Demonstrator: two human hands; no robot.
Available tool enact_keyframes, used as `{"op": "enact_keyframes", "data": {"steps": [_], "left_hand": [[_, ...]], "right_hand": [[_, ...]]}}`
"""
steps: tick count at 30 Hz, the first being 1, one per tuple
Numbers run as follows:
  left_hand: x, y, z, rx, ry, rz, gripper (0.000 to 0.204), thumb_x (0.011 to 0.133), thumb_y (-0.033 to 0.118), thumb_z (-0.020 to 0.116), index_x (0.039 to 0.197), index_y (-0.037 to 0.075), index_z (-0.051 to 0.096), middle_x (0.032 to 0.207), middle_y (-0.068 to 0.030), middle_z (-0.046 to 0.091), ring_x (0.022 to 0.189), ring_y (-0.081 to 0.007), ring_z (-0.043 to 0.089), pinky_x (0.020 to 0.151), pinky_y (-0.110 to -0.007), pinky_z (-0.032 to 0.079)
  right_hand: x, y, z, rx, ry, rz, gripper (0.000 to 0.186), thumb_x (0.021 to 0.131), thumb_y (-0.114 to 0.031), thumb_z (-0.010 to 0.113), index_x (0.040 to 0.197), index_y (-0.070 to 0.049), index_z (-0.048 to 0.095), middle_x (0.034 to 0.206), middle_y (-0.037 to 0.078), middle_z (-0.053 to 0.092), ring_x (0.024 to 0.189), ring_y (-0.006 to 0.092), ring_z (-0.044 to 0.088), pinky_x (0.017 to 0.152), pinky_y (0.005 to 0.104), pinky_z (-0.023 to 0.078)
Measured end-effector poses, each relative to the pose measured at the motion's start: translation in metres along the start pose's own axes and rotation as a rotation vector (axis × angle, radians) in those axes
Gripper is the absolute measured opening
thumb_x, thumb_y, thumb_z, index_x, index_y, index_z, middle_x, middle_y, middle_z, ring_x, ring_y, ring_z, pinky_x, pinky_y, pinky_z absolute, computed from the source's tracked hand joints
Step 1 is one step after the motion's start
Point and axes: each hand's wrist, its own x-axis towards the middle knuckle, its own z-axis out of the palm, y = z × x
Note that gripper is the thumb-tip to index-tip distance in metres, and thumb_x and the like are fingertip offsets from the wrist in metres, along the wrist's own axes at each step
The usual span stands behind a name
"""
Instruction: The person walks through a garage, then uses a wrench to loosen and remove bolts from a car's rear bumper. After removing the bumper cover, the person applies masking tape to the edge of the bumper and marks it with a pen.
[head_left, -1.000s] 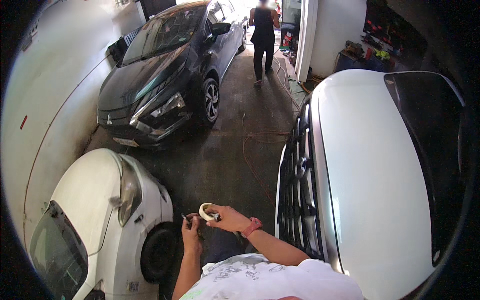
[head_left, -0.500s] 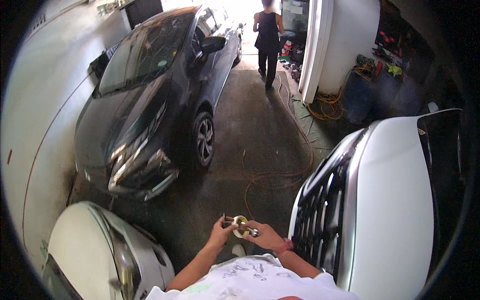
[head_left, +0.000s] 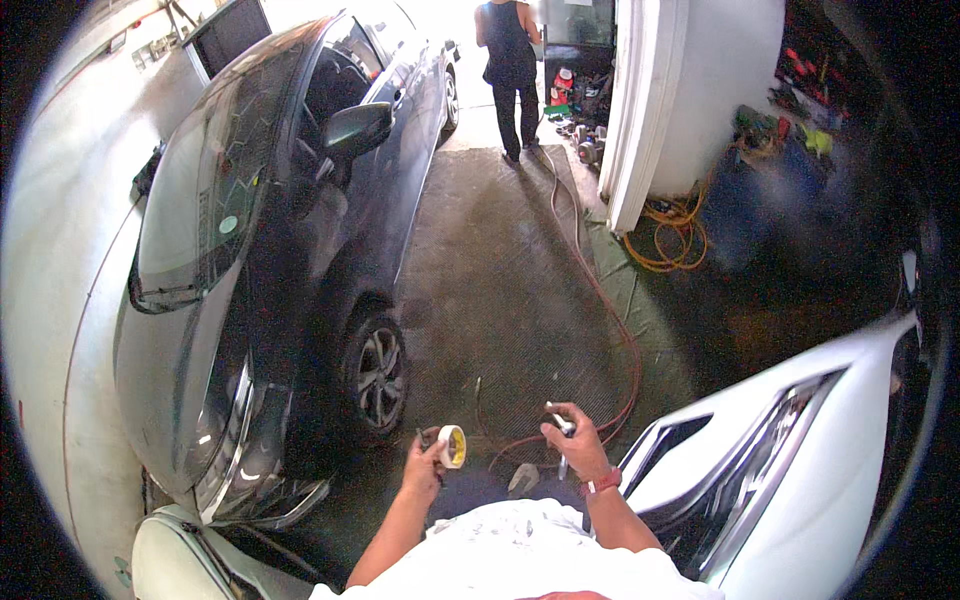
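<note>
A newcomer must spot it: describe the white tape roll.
Find the dark grey car at left, then its spoked front wheel. Below and right of it, the left grip holds a white, ring-shaped tape roll; its yellow inside sets it apart from the slim silver tool in the right grip.

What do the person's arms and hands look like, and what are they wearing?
The left hand and right hand wear no gloves, and no sleeves cover the forearms. A red band, maybe a watch, circles the right wrist; none shows on the left. The shirt is white.
</note>
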Motion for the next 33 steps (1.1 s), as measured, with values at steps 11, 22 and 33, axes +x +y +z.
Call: {"op": "enact_keyframes", "data": {"steps": [11,22,33], "left_hand": [[0.384,0.157,0.166,-0.048,-0.050,-0.015,0.033,0.104,0.025,0.073,0.133,0.011,0.070,0.103,0.0035,0.074,0.076,-0.0038,0.065,0.050,-0.020,0.037],[0.707,0.408,0.401,0.095,-0.383,-0.028,0.035,0.105,0.028,0.073,0.134,0.010,0.071,0.105,0.0031,0.074,0.080,-0.0019,0.062,0.057,-0.019,0.041],[1.054,0.539,0.639,-0.024,0.002,-0.135,0.029,0.108,0.027,0.069,0.131,0.010,0.068,0.095,-0.0001,0.074,0.072,-0.0039,0.066,0.048,-0.018,0.040]], "right_hand": [[0.520,-0.017,-0.047,-0.097,0.139,-0.167,0.030,0.101,-0.018,0.075,0.129,-0.007,0.071,0.095,0.001,0.069,0.081,0.0092,0.061,0.071,0.0293,0.052],[0.560,0.166,-0.201,-0.791,0.229,1.088,0.063,0.101,-0.061,0.064,0.106,0.000,0.079,0.099,0.027,0.078,0.099,0.0401,0.076,0.091,0.0526,0.058],[1.077,0.099,-0.256,-0.669,0.104,1.002,0.050,0.100,-0.042,0.066,0.129,-0.002,0.073,0.122,0.024,0.076,0.110,0.0344,0.076,0.095,0.0493,0.059]]}}
